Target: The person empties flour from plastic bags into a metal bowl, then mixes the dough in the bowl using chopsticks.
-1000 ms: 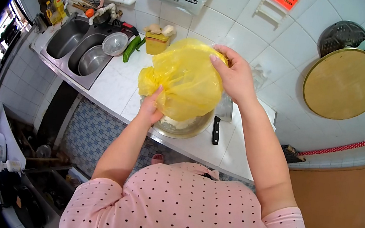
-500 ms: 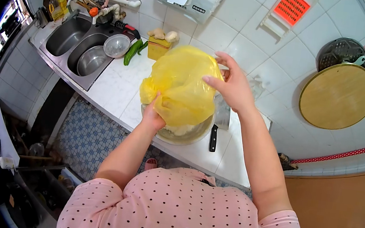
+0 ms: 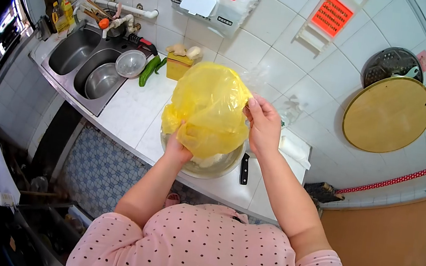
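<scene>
A yellow plastic bag (image 3: 208, 108), puffed out and translucent, is held up over a metal bowl (image 3: 213, 173) on the counter. My left hand (image 3: 178, 147) grips the bag's lower left part, with fingers partly behind the plastic. At the bag's right edge, my right hand (image 3: 263, 123) pinches the plastic between thumb and fingers. Something white (image 3: 208, 160) shows in the bowl below the bag; its kind is unclear. To the right of the bowl lies a knife with a black handle (image 3: 245, 168), its blade mostly hidden by my right hand and the bag.
Green peppers (image 3: 149, 70) and a yellow box (image 3: 177, 67) with ginger on top stand left of the bag. Further left is a double sink (image 3: 85, 62) holding a metal basin (image 3: 104, 82). A white roll (image 3: 294, 152) lies right. A round board (image 3: 387, 114) hangs on the wall.
My right hand has closed from spread fingers to a pinch on the bag's right edge. The bag stays over the bowl in my left hand. The whole view has shifted slightly.
</scene>
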Demonstrator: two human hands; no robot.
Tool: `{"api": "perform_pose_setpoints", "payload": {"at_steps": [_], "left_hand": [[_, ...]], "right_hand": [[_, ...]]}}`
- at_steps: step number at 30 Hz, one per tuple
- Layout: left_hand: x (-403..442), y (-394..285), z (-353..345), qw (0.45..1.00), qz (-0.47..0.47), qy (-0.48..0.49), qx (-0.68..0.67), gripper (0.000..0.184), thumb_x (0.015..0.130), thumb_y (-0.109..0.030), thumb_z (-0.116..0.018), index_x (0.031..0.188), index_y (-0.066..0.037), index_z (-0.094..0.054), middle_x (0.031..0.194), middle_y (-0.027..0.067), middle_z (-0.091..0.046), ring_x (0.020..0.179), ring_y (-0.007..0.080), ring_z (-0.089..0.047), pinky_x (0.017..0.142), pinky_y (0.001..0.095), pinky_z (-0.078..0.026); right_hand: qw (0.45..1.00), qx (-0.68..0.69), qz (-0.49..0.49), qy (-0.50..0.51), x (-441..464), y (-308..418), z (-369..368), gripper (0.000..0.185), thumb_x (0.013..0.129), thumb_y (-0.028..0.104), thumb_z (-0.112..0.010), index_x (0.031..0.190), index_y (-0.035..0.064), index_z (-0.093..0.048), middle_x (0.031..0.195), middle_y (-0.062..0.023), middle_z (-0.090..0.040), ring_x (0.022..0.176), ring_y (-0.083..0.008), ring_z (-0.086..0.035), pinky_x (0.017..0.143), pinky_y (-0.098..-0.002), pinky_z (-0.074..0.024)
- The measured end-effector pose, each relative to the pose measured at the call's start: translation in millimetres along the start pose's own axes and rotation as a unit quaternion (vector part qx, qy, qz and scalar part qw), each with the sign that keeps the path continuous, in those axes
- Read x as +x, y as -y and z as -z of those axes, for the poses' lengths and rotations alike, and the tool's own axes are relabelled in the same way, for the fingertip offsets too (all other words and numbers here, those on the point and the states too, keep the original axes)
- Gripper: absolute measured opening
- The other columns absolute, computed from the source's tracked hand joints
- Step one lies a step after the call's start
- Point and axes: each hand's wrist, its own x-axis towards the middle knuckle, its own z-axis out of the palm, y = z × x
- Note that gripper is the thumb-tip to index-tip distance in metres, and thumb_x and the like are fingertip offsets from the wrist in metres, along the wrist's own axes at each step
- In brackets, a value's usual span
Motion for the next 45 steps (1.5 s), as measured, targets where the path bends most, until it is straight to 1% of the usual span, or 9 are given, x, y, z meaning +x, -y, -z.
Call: {"api": "perform_pose_setpoints", "payload": {"at_steps": [9,18,24,27,33,36,39,43,45], "left_hand": [[-5,-6,7,0.999,-0.014,-0.019,0.049,0.047,0.103,-0.038,-0.033,0.142,-0.01,-0.035,0.14,0.0111,-0.045,0.125,0.0304,-0.046,0.106,0.0468,-0.039],[-5,-4,6,0.999,-0.038,-0.026,0.022,0.049,0.102,-0.039,-0.035,0.143,-0.011,-0.034,0.14,0.0124,-0.045,0.126,0.0332,-0.046,0.105,0.0502,-0.039],[-2,-3,8,0.999,-0.023,-0.04,0.001,0.049,0.102,-0.038,-0.035,0.143,-0.011,-0.034,0.139,0.0127,-0.046,0.125,0.0333,-0.046,0.105,0.0505,-0.039],[5,-3,19,0.999,-0.009,-0.034,0.0,0.049,0.102,-0.038,-0.035,0.142,-0.011,-0.035,0.139,0.0125,-0.046,0.125,0.0331,-0.046,0.105,0.0502,-0.039],[7,-3,19,0.999,-0.014,-0.035,0.017,0.048,0.102,-0.037,-0.037,0.142,-0.011,-0.035,0.139,0.0121,-0.046,0.126,0.0329,-0.045,0.105,0.0498,-0.039],[1,-3,10,0.999,-0.025,-0.037,0.024,0.048,0.102,-0.037,-0.037,0.142,-0.011,-0.035,0.139,0.0121,-0.046,0.126,0.0329,-0.045,0.105,0.05,-0.039],[4,-3,6,0.998,-0.024,-0.048,0.024,0.047,0.102,-0.037,-0.037,0.142,-0.011,-0.035,0.138,0.0122,-0.046,0.125,0.033,-0.046,0.104,0.0504,-0.039],[5,-2,5,0.999,-0.02,-0.039,0.019,0.046,0.102,-0.035,-0.037,0.141,-0.011,-0.036,0.138,0.0124,-0.047,0.124,0.0333,-0.047,0.103,0.0508,-0.04],[5,0,4,0.999,-0.022,-0.037,0.017,0.045,0.102,-0.035,-0.037,0.141,-0.011,-0.037,0.137,0.0126,-0.047,0.124,0.0335,-0.047,0.103,0.0509,-0.041]], "right_hand": [[0.96,-0.233,0.154,-0.01,9,31,4,0.016,0.094,0.014,-0.061,0.095,-0.0014,-0.064,0.094,-0.0019,-0.065,0.084,-0.0099,-0.057,0.079,-0.0253,-0.0466],[0.993,-0.077,0.075,0.048,-6,6,8,0.045,0.096,0.014,-0.055,0.138,0.0011,-0.045,0.124,-0.0101,-0.059,0.117,-0.0171,-0.053,0.101,-0.0322,-0.0409],[0.968,-0.248,0.001,0.032,7,-2,21,0.032,0.09,0.009,-0.062,0.121,-0.0005,-0.057,0.108,-0.0068,-0.064,0.098,-0.0118,-0.059,0.085,-0.0246,-0.0474],[0.982,-0.153,0.099,0.049,9,-6,17,0.027,0.088,0.009,-0.065,0.113,-0.0001,-0.06,0.101,-0.0056,-0.066,0.093,-0.0113,-0.06,0.08,-0.0238,-0.0478],[0.966,-0.237,0.06,0.082,5,0,14,0.033,0.087,0.01,-0.066,0.117,-0.0008,-0.058,0.101,-0.0067,-0.065,0.094,-0.0126,-0.06,0.082,-0.0253,-0.0476],[0.985,-0.147,0.068,0.062,-3,5,-3,0.034,0.091,0.01,-0.062,0.122,-0.0001,-0.057,0.106,-0.0046,-0.065,0.098,-0.0135,-0.059,0.088,-0.028,-0.0461],[0.98,-0.191,-0.037,0.048,5,-3,20,0.034,0.086,0.014,-0.068,0.118,0.002,-0.06,0.108,-0.0081,-0.065,0.104,-0.0166,-0.059,0.091,-0.0299,-0.0454],[0.967,-0.229,0.106,0.042,-3,-10,18,0.038,0.085,0.015,-0.07,0.119,0.0029,-0.059,0.11,-0.009,-0.065,0.104,-0.0177,-0.061,0.091,-0.03,-0.0465],[0.941,-0.324,0.056,0.081,-3,-6,29,0.043,0.083,0.016,-0.072,0.121,0.0027,-0.057,0.111,-0.0093,-0.066,0.102,-0.0179,-0.062,0.089,-0.0299,-0.0476]]}}
